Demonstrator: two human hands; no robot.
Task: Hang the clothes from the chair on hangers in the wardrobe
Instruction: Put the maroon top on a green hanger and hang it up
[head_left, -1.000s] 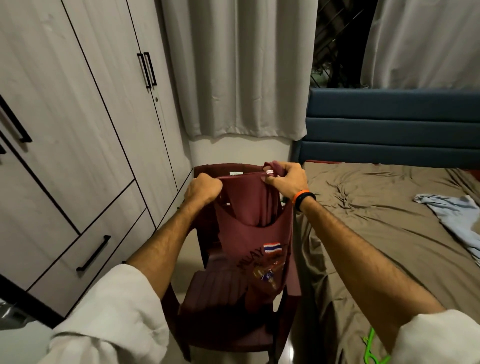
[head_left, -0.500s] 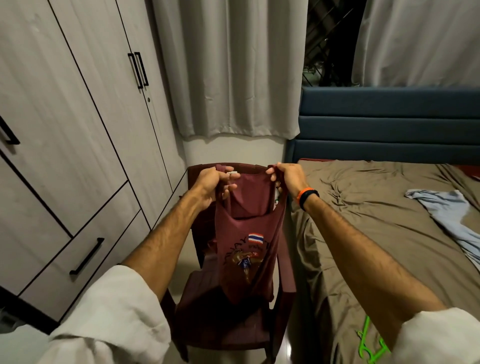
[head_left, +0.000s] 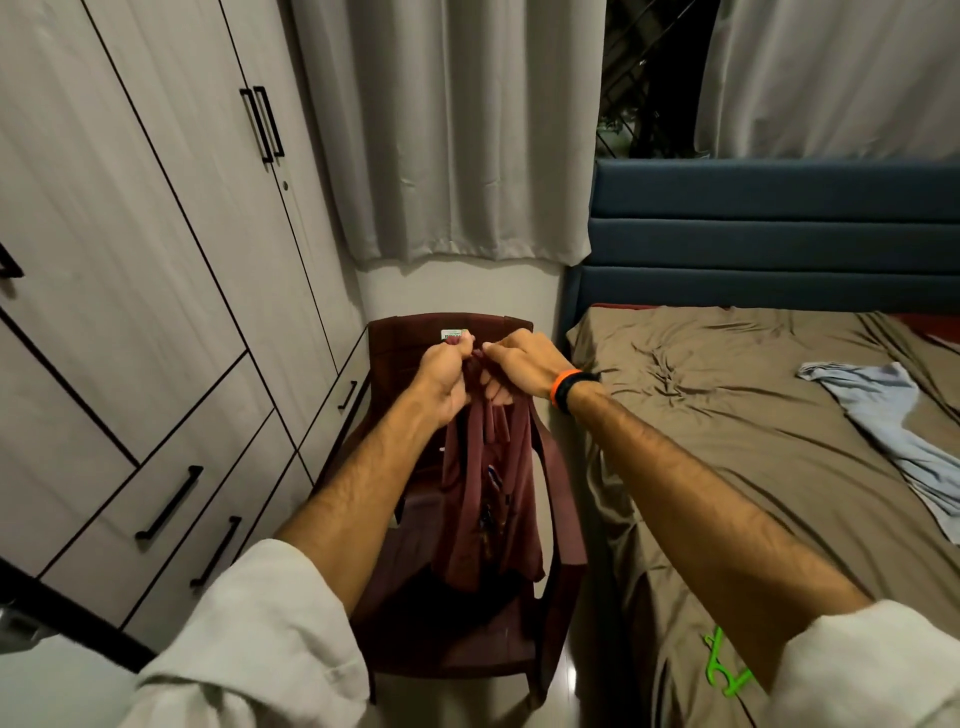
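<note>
Both hands have come together since half a second ago: then we held the maroon shirt (head_left: 491, 499) spread wide by its shoulders, and now its top is bunched between them and the cloth hangs in a narrow fold. Our left hand (head_left: 448, 382) has its fingers curled round the gathered top; our right hand (head_left: 524, 364), at its 3 o'clock and touching it, pinches the same bunch. An orange and black wristband (head_left: 566, 389) sits on the right wrist.

That shirt hangs over the seat of the dark maroon chair (head_left: 558, 499), its lower hem just above the seat. The printed design, plain before with its small flag, is now folded inward; only a few dark and coloured flecks show in the crease, and we cannot read any writing there. A small white and green label (head_left: 453, 333) sits on the chair back at 12 o'clock from our hands, its text too small to read.

At 9 o'clock stands the wardrobe (head_left: 156, 234), doors closed, its left side cut off by the frame edge. At 3 o'clock lies the bed (head_left: 727, 415) with a light blue garment (head_left: 893, 421) on it. At 5 o'clock a green hanger (head_left: 719, 673) lies on the bed, partly hidden behind our right sleeve (head_left: 872, 675).
</note>
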